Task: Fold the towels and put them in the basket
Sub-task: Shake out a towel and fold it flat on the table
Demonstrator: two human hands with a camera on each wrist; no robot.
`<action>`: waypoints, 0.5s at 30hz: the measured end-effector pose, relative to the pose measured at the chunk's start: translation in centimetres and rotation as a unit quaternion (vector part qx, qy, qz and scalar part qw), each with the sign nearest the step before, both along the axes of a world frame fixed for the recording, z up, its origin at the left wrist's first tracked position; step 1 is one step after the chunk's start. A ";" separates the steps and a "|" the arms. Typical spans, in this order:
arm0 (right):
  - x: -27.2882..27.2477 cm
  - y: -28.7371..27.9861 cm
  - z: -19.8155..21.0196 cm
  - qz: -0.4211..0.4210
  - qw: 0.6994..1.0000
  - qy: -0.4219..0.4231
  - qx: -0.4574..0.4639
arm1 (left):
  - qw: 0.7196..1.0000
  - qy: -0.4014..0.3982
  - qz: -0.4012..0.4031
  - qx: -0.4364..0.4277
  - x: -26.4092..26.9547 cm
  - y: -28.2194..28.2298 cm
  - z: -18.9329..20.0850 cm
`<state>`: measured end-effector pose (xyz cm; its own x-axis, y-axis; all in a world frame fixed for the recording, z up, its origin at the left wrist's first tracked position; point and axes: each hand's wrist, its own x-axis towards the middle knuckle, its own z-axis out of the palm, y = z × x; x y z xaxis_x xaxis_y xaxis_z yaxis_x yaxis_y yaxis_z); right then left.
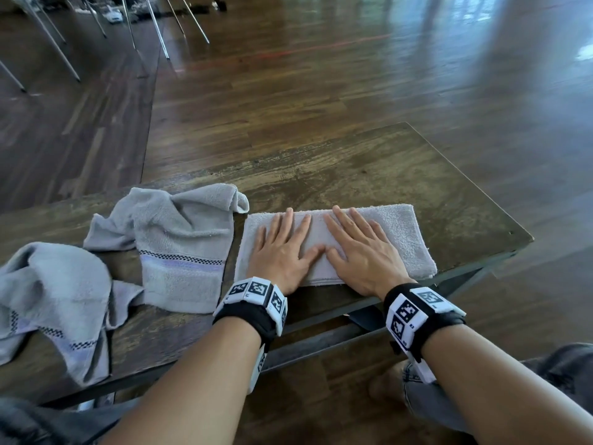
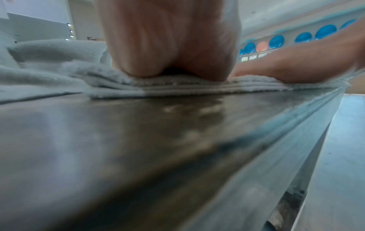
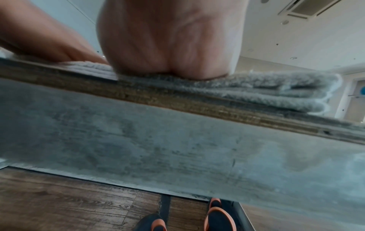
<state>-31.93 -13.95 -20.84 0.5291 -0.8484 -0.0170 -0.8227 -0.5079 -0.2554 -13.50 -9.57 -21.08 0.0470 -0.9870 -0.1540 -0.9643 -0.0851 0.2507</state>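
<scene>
A grey towel [image 1: 401, 232], folded into a long rectangle, lies near the front right corner of the wooden table [image 1: 353, 162]. My left hand [image 1: 282, 242] and right hand [image 1: 359, 242] press flat on it side by side, fingers straight and spread, thumbs almost touching. In the left wrist view the heel of my left hand [image 2: 168, 46] sits on the folded towel [image 2: 177, 89]. The right wrist view shows my right hand [image 3: 169, 46] on the stacked layers of the towel [image 3: 266, 92]. Two unfolded grey towels lie to the left: one [image 1: 179, 239] beside the folded one, another [image 1: 54, 297] at the table's left. No basket is in view.
The table's right edge [image 1: 475, 187] and front edge run close to the folded towel. Wooden floor lies beyond, with metal chair legs [image 1: 154, 27] at the far left. My shoes [image 3: 215, 218] show under the table.
</scene>
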 end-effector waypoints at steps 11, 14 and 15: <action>-3.5 -1.1 -0.5 -0.076 0.997 0.023 0.017 | 0.999 0.004 0.030 0.041 2.3 1.1 0.5; -3.9 -1.0 -0.3 -0.093 0.995 0.027 0.019 | 0.997 0.023 0.040 0.059 3.1 1.5 0.6; -4.1 -1.0 -0.2 -0.100 0.994 0.029 0.019 | 0.997 0.031 0.038 0.064 3.4 1.5 0.6</action>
<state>-36.00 -14.90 -21.05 0.3465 -0.9349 -0.0768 -0.9202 -0.3228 -0.2215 -10.13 -8.10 -20.44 0.1081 -0.9528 -0.2837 -0.9368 -0.1931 0.2917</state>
